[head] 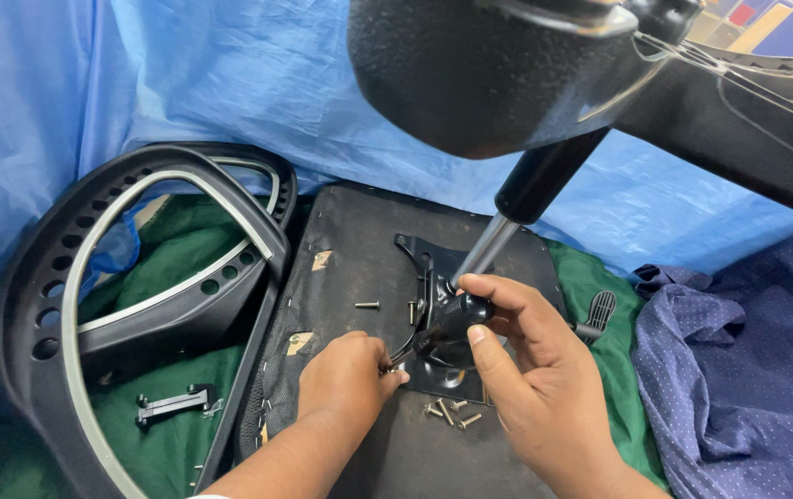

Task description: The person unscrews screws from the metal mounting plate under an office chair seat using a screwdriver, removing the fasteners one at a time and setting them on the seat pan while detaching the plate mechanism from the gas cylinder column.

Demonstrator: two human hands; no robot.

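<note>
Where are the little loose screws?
In the head view, a small pile of screws lies on the black seat underside, below the hands; one screw lies apart, up left.

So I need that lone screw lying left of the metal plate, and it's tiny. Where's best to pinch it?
Pinch the lone screw across its shank from above. It lies flat on the black seat underside, apart from the left hand, with open board around it, so fingertips probably fit on both sides.

chair base (599, 74) cut off above, left hand (345, 374) fingertips hidden

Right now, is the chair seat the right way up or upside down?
Upside down. The seat shows its flat black underside with a metal plate and loose screws on it; the gas cylinder sticks upward.
</note>
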